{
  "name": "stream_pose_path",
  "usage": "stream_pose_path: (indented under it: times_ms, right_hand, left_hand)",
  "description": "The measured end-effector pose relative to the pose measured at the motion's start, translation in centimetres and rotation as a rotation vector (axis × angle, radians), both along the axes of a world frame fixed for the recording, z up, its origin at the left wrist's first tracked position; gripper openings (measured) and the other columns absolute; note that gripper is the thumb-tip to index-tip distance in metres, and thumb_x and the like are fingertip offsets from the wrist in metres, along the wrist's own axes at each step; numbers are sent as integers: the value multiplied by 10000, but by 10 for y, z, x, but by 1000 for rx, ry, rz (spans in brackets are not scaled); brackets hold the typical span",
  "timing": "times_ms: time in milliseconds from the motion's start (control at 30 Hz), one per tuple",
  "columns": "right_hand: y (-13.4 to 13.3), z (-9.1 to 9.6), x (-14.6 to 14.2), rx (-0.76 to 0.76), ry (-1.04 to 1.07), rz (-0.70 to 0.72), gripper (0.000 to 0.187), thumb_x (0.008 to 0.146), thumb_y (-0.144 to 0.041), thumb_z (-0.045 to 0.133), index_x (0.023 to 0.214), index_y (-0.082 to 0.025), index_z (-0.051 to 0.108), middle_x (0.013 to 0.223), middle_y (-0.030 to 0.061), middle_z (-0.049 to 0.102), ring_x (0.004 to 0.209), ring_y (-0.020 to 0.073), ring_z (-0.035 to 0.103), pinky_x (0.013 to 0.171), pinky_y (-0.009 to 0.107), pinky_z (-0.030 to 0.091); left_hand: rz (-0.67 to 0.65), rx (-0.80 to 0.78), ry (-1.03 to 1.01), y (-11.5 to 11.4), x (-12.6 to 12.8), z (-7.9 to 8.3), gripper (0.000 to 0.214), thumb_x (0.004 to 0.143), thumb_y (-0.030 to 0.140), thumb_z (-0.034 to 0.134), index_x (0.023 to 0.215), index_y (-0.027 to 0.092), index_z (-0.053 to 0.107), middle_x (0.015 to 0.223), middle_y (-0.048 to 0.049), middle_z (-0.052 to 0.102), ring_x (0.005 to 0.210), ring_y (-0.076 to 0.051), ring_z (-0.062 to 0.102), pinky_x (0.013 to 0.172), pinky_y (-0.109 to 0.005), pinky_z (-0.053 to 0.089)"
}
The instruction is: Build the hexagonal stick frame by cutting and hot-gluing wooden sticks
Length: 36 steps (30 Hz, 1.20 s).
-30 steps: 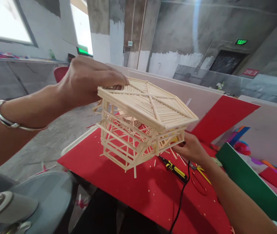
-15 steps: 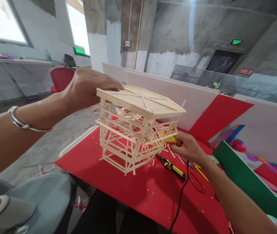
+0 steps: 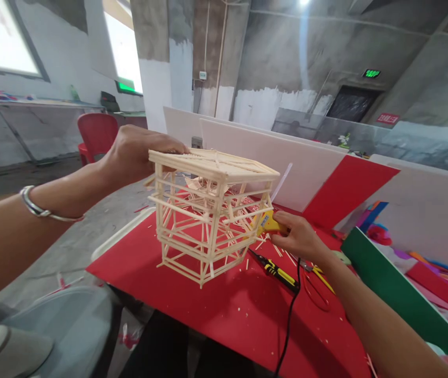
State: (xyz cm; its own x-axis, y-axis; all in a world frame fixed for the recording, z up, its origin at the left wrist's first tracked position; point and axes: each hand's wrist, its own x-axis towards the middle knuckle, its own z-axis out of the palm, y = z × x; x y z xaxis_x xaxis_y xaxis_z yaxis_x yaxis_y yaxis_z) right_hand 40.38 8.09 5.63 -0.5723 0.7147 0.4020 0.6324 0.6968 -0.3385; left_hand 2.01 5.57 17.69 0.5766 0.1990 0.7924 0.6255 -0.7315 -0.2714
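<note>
My left hand point(image 3: 141, 152) grips the far left edge of the flat roof on a model of thin wooden sticks point(image 3: 211, 220). The model has six sides, an open lattice below and a closely laid top, and is held up over the red tabletop. Behind its right side, my right hand point(image 3: 298, 233) is closed around a yellow hot glue gun point(image 3: 267, 223). A translucent glue stick point(image 3: 282, 181) rises from the gun, and a black cord point(image 3: 290, 320) runs down toward me. Lattice sticks hide the gun's nozzle, so I cannot tell whether it touches the model.
A black-and-yellow tool point(image 3: 277, 270) and yellow-handled pliers point(image 3: 320, 275) lie on the red tabletop point(image 3: 224, 315) among stick scraps. A green board point(image 3: 397, 289) borders the right side. At lower left, a white cup point(image 3: 14, 352) stands on a grey stool point(image 3: 82, 315).
The model has shifted slightly left and turned a little, its roof now seen more edge-on. My right hand and the glue gun have moved slightly left. Both hands keep their holds.
</note>
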Motion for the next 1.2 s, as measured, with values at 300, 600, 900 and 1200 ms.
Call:
stream_pose_path:
  times_ms: [300, 600, 900, 1200]
  right_hand:
    - [-2, 7, -4, 29, -71, 5, 201, 682, -211, 581, 673, -216, 380, 691, -34, 440, 602, 101, 369, 562, 255, 237]
    - [-11, 12, -1, -16, -36, -48, 222, 726, -323, 636, 709, -210, 445, 657, -53, 416, 569, 91, 344, 536, 243, 228]
    - [-24, -12, 10, -41, 239, -224, 346, 746, -505, 683, 737, -210, 502, 634, -59, 392, 543, 94, 321, 492, 242, 262]
    - [-52, -45, 3, 55, 466, -418, 396, 751, -524, 684, 689, -226, 431, 610, -59, 415, 531, 101, 371, 491, 244, 311]
  left_hand:
    - [22, -27, -67, -2, -9, -6, 195, 766, 282, 735, 922, 166, 725, 838, -65, 770, 716, -131, 709, 655, -218, 532]
    - [109, -77, -103, -14, -14, -6, 199, 772, 316, 720, 936, 205, 731, 894, -62, 772, 738, -149, 709, 647, -240, 525]
    - [139, -130, -203, -22, -18, -3, 159, 787, 302, 701, 897, 194, 740, 905, -66, 772, 760, -157, 707, 647, -236, 512]
    - [262, -143, -345, -16, -32, -7, 191, 770, 328, 692, 886, 185, 744, 799, -12, 750, 652, -120, 633, 611, -209, 466]
